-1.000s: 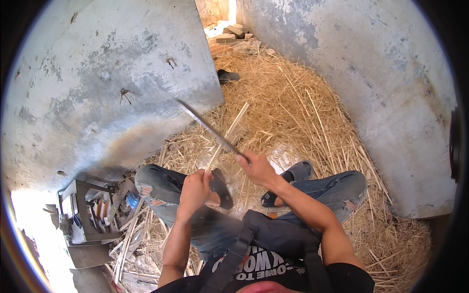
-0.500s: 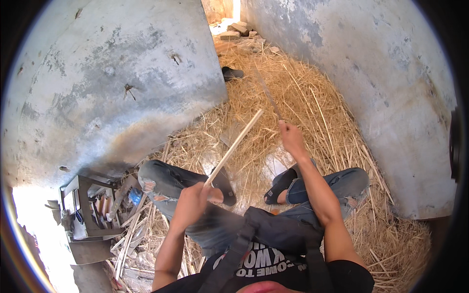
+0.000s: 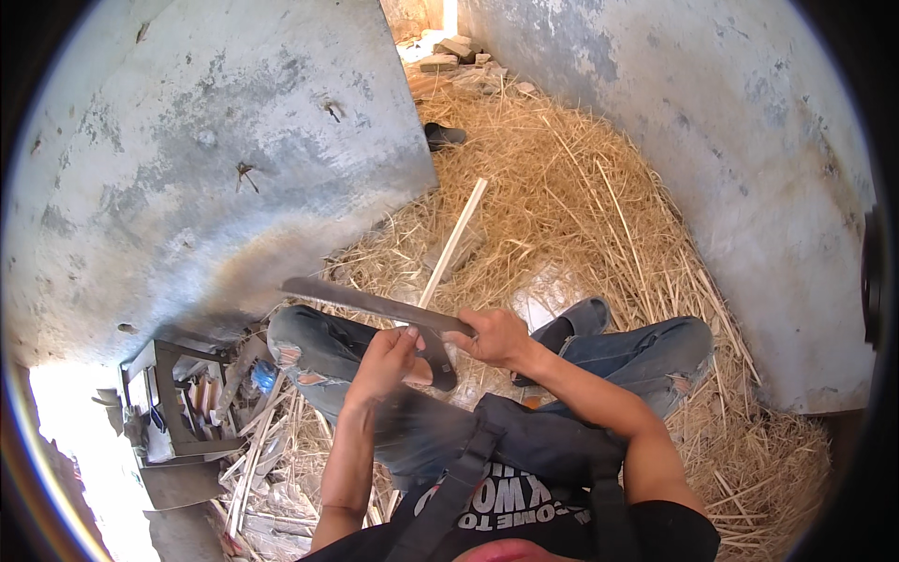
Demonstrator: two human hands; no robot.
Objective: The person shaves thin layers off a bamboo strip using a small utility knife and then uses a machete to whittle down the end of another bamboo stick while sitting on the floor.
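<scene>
The pale wooden strip [image 3: 456,239] is held over the straw [image 3: 571,187] between the 2 bent legs [image 3: 623,361], its free end pointed far and slightly right. Its near end is gripped in the closed left hand [image 3: 384,363]. The long knife [image 3: 361,302] is gripped by the closed right hand [image 3: 498,339], by which the handle is mostly hidden.

Since 0.5 s ago, the knife has been swung back from the far right; its tip is now pointed left, and its blade is seen crossing the strip just beyond the left hand. Whether the 2 are touching cannot be told. By this, blade and strip seem to be brought back within working reach.

Farther out, a dark shoe [image 3: 444,136] is seen beside the left wall [image 3: 234,122], and bricks [image 3: 449,53] are heaped at the far end.
</scene>
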